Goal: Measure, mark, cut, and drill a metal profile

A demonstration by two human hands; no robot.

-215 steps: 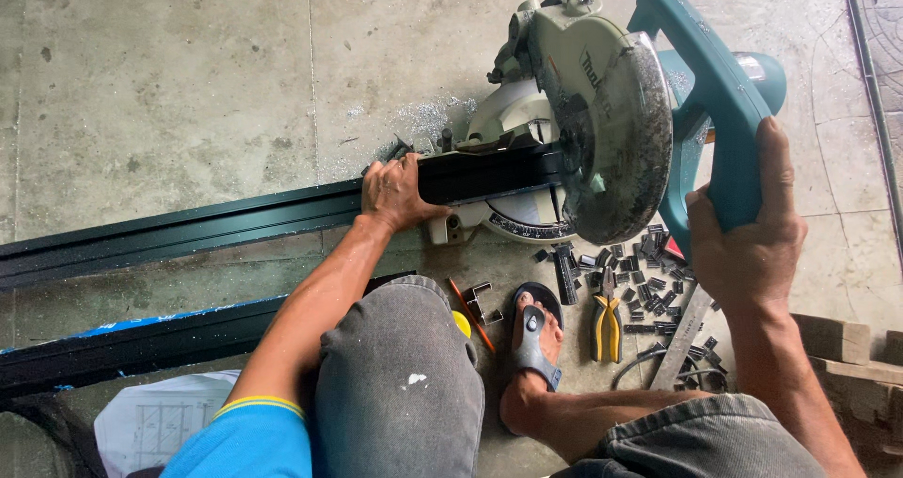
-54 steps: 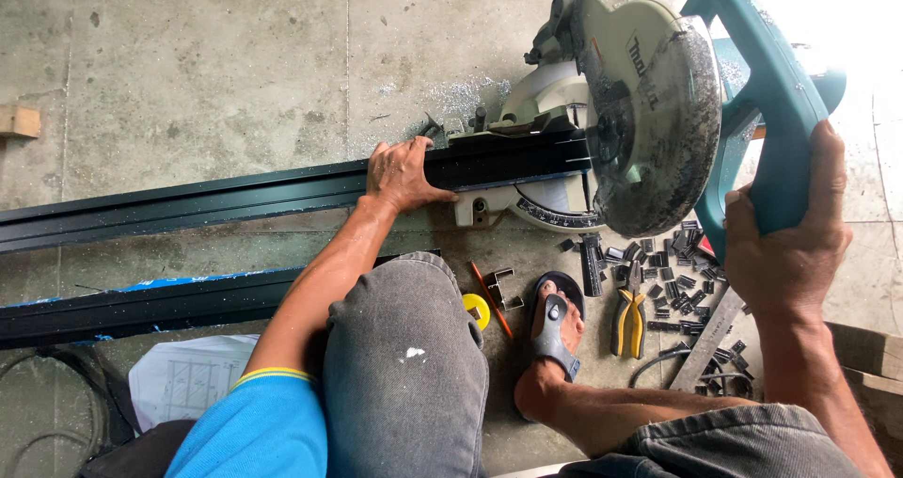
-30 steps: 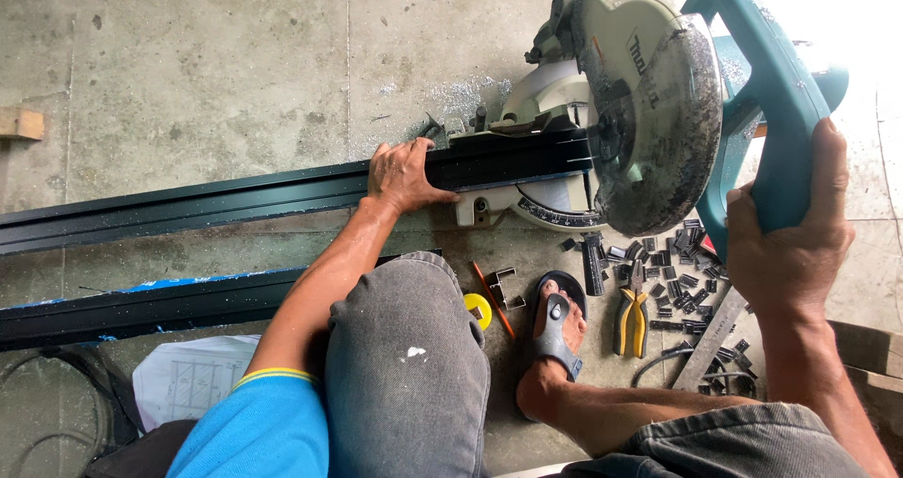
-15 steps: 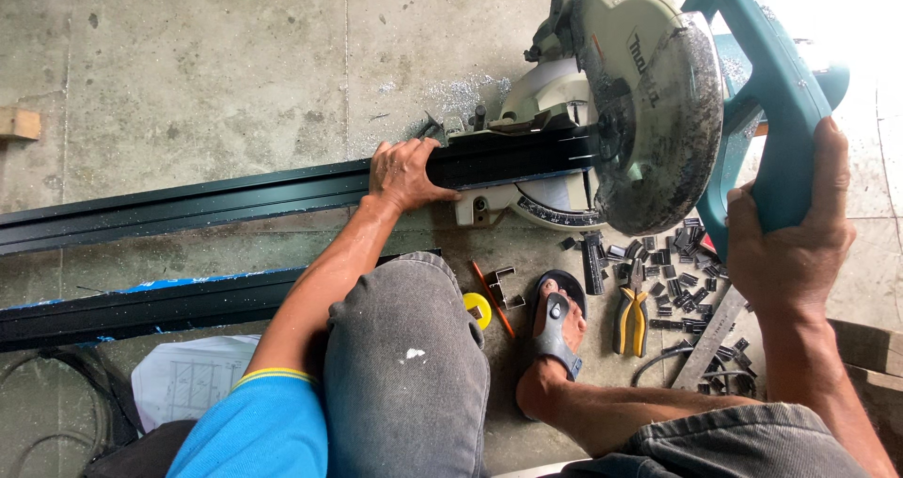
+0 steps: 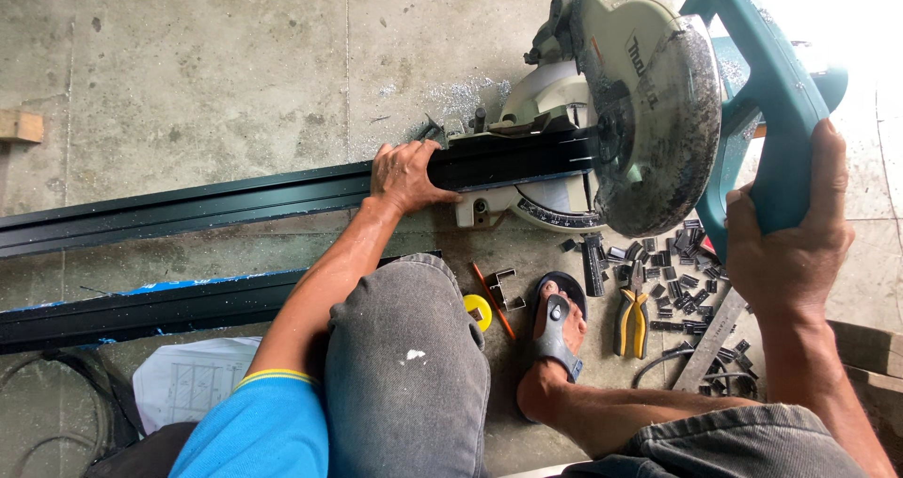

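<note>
A long dark metal profile lies flat across the concrete floor, running out to the left of the left grip, which presses down on its top face where it enters the saw. Pale dust speckles its grooved surface. Its right end rests against the fence of a mitre saw, just right of that grip. The saw's round, cream blade guard, grimy with dust, stands tilted over the profile's end. Its teal handle rises to the right, wrapped by the right grip, fingers closed around it.
</note>
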